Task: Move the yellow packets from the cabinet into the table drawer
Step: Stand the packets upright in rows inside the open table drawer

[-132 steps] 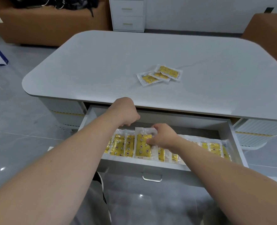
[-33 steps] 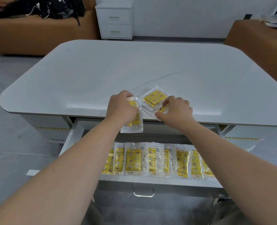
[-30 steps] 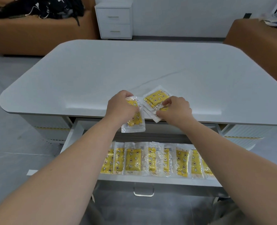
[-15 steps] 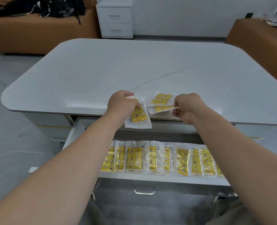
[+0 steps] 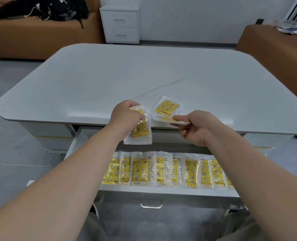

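A row of yellow star-printed clear plastic packets (image 5: 161,169) lay in the open white table drawer (image 5: 161,190). Above it, the left hand (image 5: 125,117) gripped 1 hanging packet (image 5: 140,131), the right hand (image 5: 198,127) pinched a flat packet (image 5: 168,120) at the edge of the grey table (image 5: 109,75), and a 3rd packet (image 5: 167,106) lay on the table just beyond

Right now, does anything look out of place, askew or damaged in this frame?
One yellow packet lies tilted on the table top, outside the drawer where the row of packets sits. The left hand holds a second packet, the right hand a third packet. Nothing looks torn or spilled.
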A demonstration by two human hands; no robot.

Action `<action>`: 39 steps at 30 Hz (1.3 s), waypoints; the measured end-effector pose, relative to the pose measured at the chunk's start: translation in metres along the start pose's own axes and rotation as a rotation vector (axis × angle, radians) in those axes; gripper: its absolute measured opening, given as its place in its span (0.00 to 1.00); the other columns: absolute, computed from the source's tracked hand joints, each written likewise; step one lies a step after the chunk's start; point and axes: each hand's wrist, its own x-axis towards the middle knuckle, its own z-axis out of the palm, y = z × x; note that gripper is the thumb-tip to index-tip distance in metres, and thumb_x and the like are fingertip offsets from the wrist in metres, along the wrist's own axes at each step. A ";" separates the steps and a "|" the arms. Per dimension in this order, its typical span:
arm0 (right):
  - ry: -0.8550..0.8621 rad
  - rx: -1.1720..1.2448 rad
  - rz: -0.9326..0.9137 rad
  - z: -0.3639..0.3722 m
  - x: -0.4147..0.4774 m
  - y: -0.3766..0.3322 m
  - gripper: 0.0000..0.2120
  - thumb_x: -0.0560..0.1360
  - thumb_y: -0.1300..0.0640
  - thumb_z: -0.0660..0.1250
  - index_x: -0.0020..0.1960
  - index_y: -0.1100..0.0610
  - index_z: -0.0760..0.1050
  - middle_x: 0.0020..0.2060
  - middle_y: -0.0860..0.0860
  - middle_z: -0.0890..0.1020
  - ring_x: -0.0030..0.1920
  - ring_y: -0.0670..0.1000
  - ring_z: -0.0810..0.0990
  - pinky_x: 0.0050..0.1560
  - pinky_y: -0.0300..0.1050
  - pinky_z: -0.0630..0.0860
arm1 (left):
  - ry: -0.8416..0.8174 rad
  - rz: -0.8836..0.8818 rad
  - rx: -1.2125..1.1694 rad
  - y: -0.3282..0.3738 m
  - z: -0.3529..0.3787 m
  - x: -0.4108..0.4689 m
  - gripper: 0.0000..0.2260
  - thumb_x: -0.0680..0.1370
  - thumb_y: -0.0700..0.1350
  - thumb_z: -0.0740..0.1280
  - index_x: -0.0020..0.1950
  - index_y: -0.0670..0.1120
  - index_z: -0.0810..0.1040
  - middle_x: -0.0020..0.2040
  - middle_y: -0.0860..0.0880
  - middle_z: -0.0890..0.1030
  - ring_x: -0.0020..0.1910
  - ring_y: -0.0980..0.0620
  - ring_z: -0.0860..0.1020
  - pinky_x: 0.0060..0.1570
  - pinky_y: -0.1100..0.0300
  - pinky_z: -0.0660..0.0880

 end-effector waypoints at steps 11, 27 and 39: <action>-0.036 -0.044 -0.226 0.007 -0.022 0.017 0.16 0.71 0.70 0.75 0.56 0.58 0.78 0.47 0.56 0.86 0.41 0.55 0.87 0.44 0.52 0.85 | -0.091 -0.058 0.048 -0.017 -0.036 -0.016 0.14 0.75 0.38 0.68 0.58 0.50 0.81 0.55 0.51 0.80 0.53 0.51 0.78 0.44 0.59 0.73; -0.351 -0.292 -0.230 0.038 -0.016 0.053 0.12 0.77 0.62 0.73 0.58 0.61 0.76 0.45 0.57 0.88 0.42 0.56 0.88 0.39 0.47 0.83 | -0.385 -0.212 0.393 -0.092 -0.054 -0.032 0.26 0.71 0.40 0.79 0.67 0.50 0.77 0.64 0.49 0.78 0.60 0.47 0.78 0.63 0.54 0.72; -0.363 -0.762 -0.488 0.049 -0.006 0.069 0.13 0.77 0.58 0.73 0.59 0.52 0.75 0.51 0.49 0.84 0.45 0.50 0.86 0.36 0.40 0.80 | -0.443 0.065 0.871 -0.137 -0.033 -0.011 0.15 0.73 0.57 0.71 0.59 0.59 0.77 0.53 0.62 0.80 0.52 0.56 0.79 0.46 0.62 0.74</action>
